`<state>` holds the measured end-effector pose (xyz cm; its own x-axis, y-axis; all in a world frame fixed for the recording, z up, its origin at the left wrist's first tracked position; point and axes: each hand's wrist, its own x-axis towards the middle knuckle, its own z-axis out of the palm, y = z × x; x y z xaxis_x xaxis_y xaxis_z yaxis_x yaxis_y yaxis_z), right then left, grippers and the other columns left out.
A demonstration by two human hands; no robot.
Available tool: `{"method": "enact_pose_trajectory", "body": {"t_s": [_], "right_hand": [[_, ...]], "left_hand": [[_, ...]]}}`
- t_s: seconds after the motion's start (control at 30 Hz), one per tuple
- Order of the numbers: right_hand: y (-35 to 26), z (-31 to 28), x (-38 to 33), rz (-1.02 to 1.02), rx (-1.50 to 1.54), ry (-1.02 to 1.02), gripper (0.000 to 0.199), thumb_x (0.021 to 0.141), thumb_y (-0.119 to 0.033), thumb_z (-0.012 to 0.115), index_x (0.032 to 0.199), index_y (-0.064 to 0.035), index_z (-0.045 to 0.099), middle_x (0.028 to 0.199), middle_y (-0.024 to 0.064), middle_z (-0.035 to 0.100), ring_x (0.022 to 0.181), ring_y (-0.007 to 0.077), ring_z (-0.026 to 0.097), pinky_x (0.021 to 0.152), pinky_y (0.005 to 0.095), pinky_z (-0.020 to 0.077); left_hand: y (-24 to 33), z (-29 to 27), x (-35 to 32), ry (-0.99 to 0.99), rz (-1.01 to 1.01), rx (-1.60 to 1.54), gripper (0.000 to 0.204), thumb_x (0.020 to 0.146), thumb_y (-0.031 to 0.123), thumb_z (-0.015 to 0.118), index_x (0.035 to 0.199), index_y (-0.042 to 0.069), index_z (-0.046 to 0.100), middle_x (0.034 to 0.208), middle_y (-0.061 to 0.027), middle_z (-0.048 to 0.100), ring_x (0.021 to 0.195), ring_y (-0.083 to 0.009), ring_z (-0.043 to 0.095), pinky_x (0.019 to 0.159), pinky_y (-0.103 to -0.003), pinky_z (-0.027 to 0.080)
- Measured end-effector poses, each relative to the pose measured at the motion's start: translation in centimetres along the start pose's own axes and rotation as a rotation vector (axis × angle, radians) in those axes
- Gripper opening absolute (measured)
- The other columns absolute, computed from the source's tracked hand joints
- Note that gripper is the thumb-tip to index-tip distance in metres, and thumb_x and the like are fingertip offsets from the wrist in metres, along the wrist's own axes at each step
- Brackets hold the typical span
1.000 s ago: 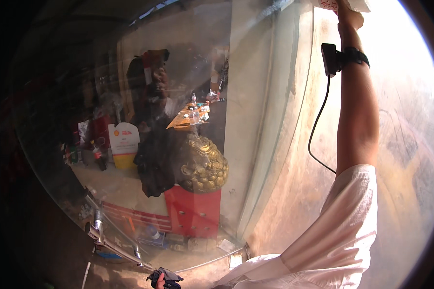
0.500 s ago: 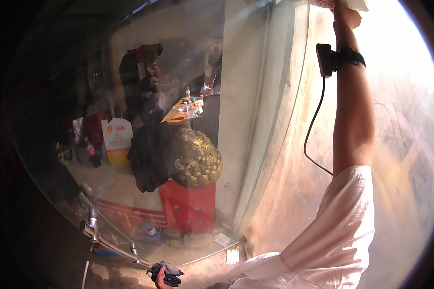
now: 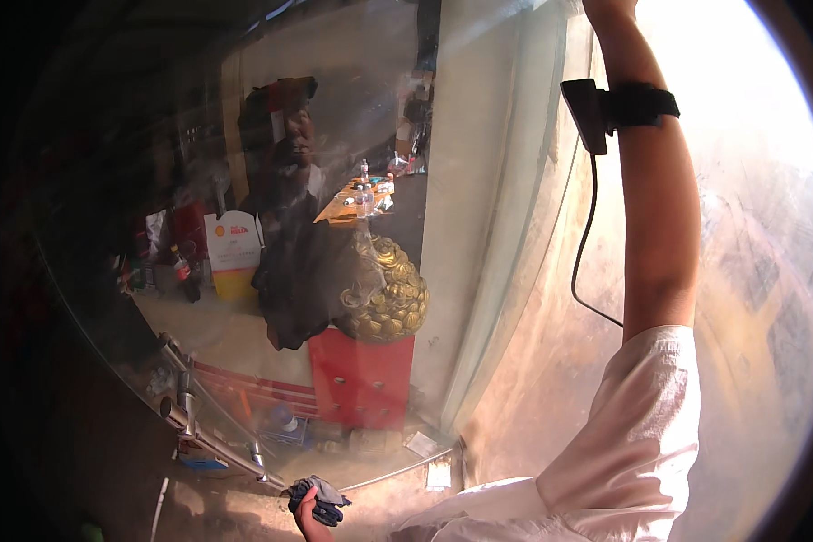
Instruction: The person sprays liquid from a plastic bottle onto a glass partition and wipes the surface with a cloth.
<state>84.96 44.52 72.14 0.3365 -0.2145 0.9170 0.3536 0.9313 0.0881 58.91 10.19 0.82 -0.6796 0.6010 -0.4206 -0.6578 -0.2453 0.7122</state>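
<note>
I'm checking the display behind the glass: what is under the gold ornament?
The gold ornament sits on a red cabinet with small knobs. A dark cloth covers the ornament's left side, and the cabinet's base is blurred by glare.

White sleeve (image 3: 632,434), blk wristband (image 3: 637,104) w/ cable (image 3: 585,235)

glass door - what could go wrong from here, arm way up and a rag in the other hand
1. The right arm stretches up out of frame, so the hand itself is unseen; leaning weight onto the glass door could strain it.
2. The cable hanging from the wrist device might snag.
3. The left hand grips the cloth low, away from the reach.
</note>
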Motion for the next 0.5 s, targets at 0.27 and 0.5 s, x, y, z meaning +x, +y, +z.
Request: {"method": "enact_pose_trajectory", "body": {"t_s": [0.27, 0.5], "right_hand": [[-1.2, 0.5, -1.5, 0.133, 0.128, 0.055, 0.053, 0.074, -0.04, 0.085, 0.097, 0.0054, 0.073, 0.087, 0.0149, 0.074, 0.074, 0.0209, 0.07, 0.069, 0.0341, 0.0535], [-12.3, 5.8, -4.0, -0.045, 0.059, -0.15, 0.03, 0.079, -0.026, 0.081, 0.086, 0.0026, 0.075, 0.079, 0.0116, 0.074, 0.073, 0.0188, 0.07, 0.068, 0.0343, 0.053]], "left_hand": [[3.5, -2.9, -2.0, -0.007, 0.158, 0.0, 0.015, 0.093, 0.02, 0.06, 0.09, 0.005, 0.064, 0.065, -0.008, 0.063, 0.035, -0.0073, 0.043, 0.031, -0.021, 0.026], [3.8, -6.3, -0.8, -0.035, 0.116, -0.015, 0.015, 0.093, 0.023, 0.062, 0.09, 0.009, 0.065, 0.062, -0.0068, 0.062, 0.035, -0.0071, 0.041, 0.031, -0.02, 0.026]]}}
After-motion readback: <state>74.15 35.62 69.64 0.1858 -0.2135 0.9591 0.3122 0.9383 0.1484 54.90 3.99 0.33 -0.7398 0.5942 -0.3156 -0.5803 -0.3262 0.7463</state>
